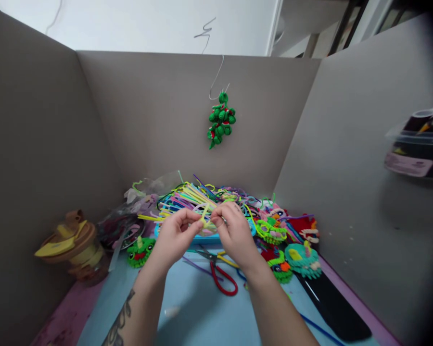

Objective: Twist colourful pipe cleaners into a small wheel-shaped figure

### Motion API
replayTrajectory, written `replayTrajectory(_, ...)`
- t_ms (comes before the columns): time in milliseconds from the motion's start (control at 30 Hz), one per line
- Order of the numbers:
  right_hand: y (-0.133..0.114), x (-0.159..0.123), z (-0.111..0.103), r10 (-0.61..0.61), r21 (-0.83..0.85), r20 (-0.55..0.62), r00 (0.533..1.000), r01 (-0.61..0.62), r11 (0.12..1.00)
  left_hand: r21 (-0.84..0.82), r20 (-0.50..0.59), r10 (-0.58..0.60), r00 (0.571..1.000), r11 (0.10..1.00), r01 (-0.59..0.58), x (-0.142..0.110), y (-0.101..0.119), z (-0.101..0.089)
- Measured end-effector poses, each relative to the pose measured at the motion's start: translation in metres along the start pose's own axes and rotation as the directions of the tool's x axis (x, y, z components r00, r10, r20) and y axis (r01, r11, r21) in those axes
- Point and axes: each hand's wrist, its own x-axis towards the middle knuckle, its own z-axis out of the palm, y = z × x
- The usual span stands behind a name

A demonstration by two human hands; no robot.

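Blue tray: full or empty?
Full. The blue tray is heaped with coloured fuzzy stems, piled above its front rim.

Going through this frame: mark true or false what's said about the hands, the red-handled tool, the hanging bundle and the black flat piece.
1. A yellow strip is at the fingertips of the left hand and right hand. True.
2. The red-handled tool is in the right hand. False: it lies on the blue surface.
3. The green bundle hangs in front of the back panel. True.
4. The black flat piece lies left of both forearms. False: it lies to their right.
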Motion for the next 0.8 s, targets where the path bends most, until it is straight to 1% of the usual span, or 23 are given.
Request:
replayTrajectory(67, 0.001, 0.001, -0.001, -0.004, -0.022, 0.026, 1.000, 0.005, 1.000, 0.035, 0.066, 0.000, 0.998, 0.999, -0.002, -0.003, 0.003, -0.001)
replayTrajectory(167, 0.000, 0.001, -0.002, 0.008, -0.016, 0.067, 0.998, -0.007, 1.000, 0.037, 0.136, -0.015, 0.991, 0.999, 0.010, -0.003, 0.004, -0.003)
replayTrajectory(267, 0.002, 0.002, 0.000, 0.057, 0.053, 0.061, 0.997, -0.060, 0.997, -0.003, 0.145, -0.032, 0.989, 0.999, 0.033, -0.001, 0.004, -0.004)
replayTrajectory(400, 0.003, 0.002, 0.001, 0.172, 0.187, -0.024, 0.985, -0.164, 0.968, -0.066, 0.064, -0.038, 0.997, 0.997, 0.042, 0.003, 0.003, -0.004)
replayTrajectory(500, 0.002, 0.001, 0.001, 0.186, 0.161, -0.067, 0.980, -0.173, 0.972, -0.049, 0.021, -0.013, 1.000, 0.999, 0.014, 0.004, 0.001, -0.004)
replayTrajectory(600, -0.001, 0.001, 0.003, 0.178, 0.105, -0.059, 0.982, -0.171, 0.980, -0.013, 0.044, 0.015, 0.999, 1.000, -0.014, 0.003, 0.000, -0.005)
replayTrajectory(667, -0.001, 0.001, 0.005, 0.201, 0.129, -0.028, 0.979, -0.196, 0.972, 0.008, 0.063, 0.037, 0.997, 0.999, -0.038, 0.002, -0.001, -0.005)
replayTrajectory(700, -0.001, 0.001, 0.006, 0.217, 0.158, -0.011, 0.976, -0.212, 0.964, 0.032, 0.041, 0.059, 0.997, 0.998, -0.061, 0.002, 0.000, -0.005)
replayTrajectory(733, 0.000, 0.001, 0.007, 0.234, 0.195, -0.001, 0.972, -0.229, 0.954, 0.071, -0.007, 0.089, 0.996, 0.994, -0.089, 0.002, 0.000, -0.004)
replayTrajectory(800, 0.003, 0.001, 0.010, 0.274, 0.269, -0.009, 0.962, -0.261, 0.927, 0.166, -0.146, 0.165, 0.975, 0.976, -0.140, 0.002, 0.001, -0.003)
